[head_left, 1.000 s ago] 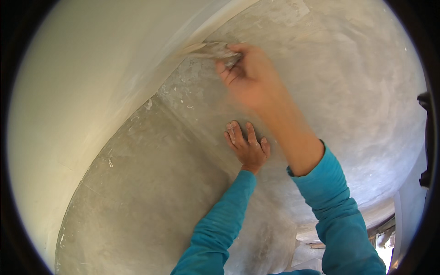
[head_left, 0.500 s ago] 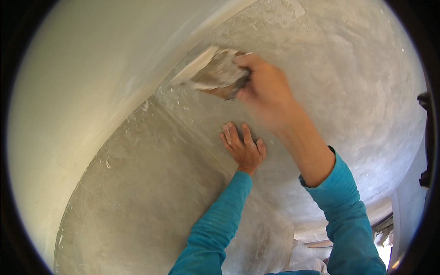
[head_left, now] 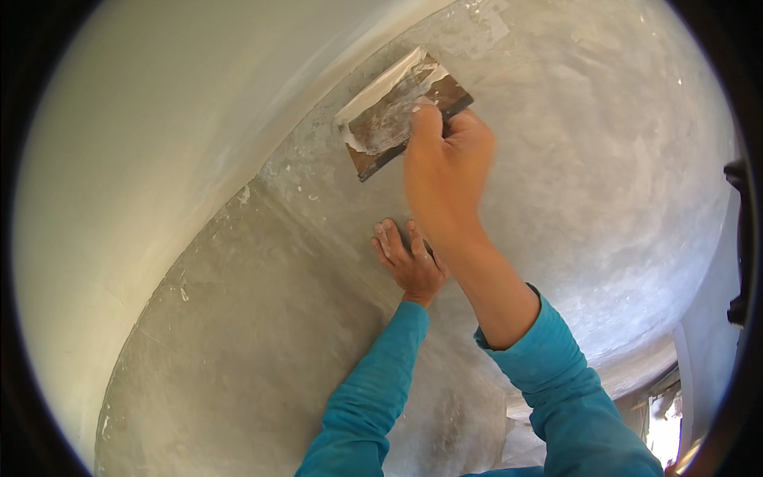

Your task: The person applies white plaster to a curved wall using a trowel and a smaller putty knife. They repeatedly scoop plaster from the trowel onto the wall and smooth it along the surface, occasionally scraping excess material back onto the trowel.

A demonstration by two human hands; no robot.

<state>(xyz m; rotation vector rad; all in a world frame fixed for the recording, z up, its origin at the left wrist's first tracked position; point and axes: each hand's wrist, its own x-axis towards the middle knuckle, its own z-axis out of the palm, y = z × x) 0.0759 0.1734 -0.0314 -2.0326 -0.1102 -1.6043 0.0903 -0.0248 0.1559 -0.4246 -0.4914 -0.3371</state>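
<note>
My right hand [head_left: 451, 163] is closed around the dark back edge of a wide putty knife [head_left: 389, 119]. Pale wet filler is smeared over the brown blade and lies thickest along its far edge. The blade is near the grey plastered wall [head_left: 572, 159], just below where that wall meets a smooth cream surface; whether it touches cannot be made out. Lower down, my left hand [head_left: 409, 258] rests on the grey wall with fingers spread and nothing in them. Whitish residue marks its fingertips. The right forearm partly covers its thumb side.
The smooth cream surface [head_left: 143, 143] curves across the upper left. A corner line runs down the grey wall, with a second grey face [head_left: 246, 342] left of it. White specks dot the joint. A dark object [head_left: 739, 238] stands at the right rim, above a bright opening [head_left: 664, 425].
My right hand has moved the putty knife up and a little right, turning the blade. My left hand stays on the wall, slightly lower and left in view.
</note>
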